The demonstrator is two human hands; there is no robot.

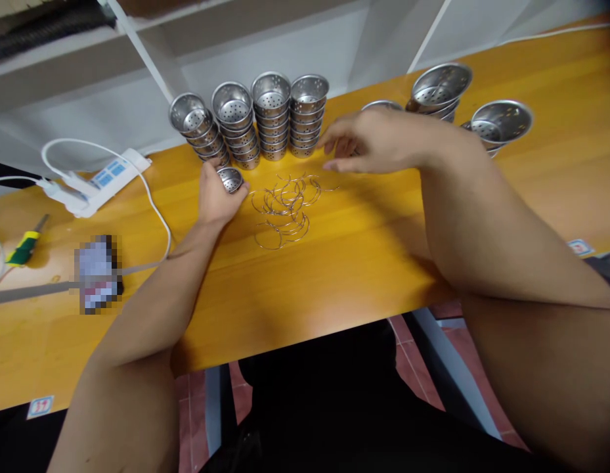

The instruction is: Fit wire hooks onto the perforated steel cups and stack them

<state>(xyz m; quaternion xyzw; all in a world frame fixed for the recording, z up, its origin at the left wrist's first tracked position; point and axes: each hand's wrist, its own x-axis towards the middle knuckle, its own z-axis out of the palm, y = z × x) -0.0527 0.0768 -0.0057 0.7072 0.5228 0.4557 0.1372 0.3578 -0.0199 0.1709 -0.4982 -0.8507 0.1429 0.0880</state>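
My left hand (pixel 219 200) is wrapped round a small perforated metal cup (pixel 230 179), which sits low in front of the leftmost stack of cups (pixel 190 117). Its thumb and fingers lie on either side of the rim. My right hand (pixel 366 140) reaches over the table just right of another stack of perforated metal cups (pixel 308 121). Its thumb and half-curled fingers are apart, and I see nothing held between them. Thin metal wire rings (pixel 285 203) lie in a loose, tangled heap between my hands.
Two more cup stacks (pixel 271 115) stand in the back row. Wider metal cups (pixel 440 89) and a single-looking cup (pixel 501 125) are at right. At left lie a white power strip (pixel 115 176) with cables, a yellow-green handled tool (pixel 25 248) and a blurred-out object (pixel 96 272).
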